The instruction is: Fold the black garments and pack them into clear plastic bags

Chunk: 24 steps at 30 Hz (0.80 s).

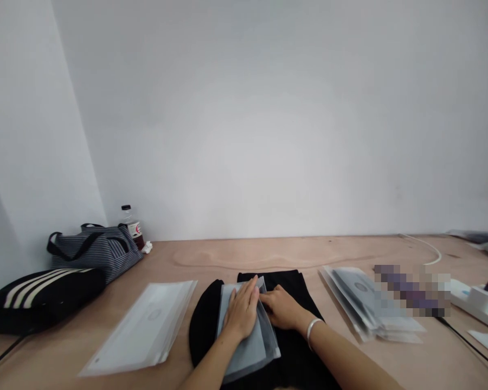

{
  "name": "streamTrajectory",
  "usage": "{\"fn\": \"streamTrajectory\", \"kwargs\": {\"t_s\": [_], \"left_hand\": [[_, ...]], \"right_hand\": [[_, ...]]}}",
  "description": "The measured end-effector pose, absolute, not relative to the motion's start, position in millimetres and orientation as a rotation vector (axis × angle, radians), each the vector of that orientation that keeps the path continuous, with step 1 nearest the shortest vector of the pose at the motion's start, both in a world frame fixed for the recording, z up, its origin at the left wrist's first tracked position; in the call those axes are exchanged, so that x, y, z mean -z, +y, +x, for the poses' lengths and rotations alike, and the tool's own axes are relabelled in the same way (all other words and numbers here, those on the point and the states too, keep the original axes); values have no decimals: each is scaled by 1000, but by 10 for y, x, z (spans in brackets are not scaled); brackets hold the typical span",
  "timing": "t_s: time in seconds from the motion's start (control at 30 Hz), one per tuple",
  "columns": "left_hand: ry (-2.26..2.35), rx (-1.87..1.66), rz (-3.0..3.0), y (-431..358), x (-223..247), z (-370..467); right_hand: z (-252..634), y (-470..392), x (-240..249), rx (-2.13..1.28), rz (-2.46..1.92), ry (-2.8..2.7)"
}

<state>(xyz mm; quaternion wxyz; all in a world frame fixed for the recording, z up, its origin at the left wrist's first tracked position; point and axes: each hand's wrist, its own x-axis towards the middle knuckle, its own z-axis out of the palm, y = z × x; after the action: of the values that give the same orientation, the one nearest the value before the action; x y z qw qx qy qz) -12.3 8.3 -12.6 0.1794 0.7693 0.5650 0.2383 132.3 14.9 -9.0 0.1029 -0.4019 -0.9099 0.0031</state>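
From the head view, I have the left hand laid on a frosted bag, its fingers straight and together, gripping nothing. The right hand is at the bag's right edge with the index extended and the others curled; I can't tell whether they pinch the film. The bag lies on black cloth on the worktop, between two piles of similar bags. I'd keep the left palm flat and light as an anchor and work the right fingertips gently along the edge, since thin film probably creases easily. Something pale blue-grey shows through this bag. The right pile looks darker inside; the left pile looks whitish, contents unclear. A bottle holds dark liquid.
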Motion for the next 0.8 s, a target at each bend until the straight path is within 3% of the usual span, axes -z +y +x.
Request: {"fn": "streamTrajectory", "kwargs": {"t_s": [0.4, 0.8], "left_hand": [[1662, -503, 2347, 98, 177, -156], [1652, -376, 2430, 65, 245, -173]], "right_hand": [[1495, 96, 123, 106, -1240, -2667], [2205, 350, 177, 94, -1674, -2260]]}}
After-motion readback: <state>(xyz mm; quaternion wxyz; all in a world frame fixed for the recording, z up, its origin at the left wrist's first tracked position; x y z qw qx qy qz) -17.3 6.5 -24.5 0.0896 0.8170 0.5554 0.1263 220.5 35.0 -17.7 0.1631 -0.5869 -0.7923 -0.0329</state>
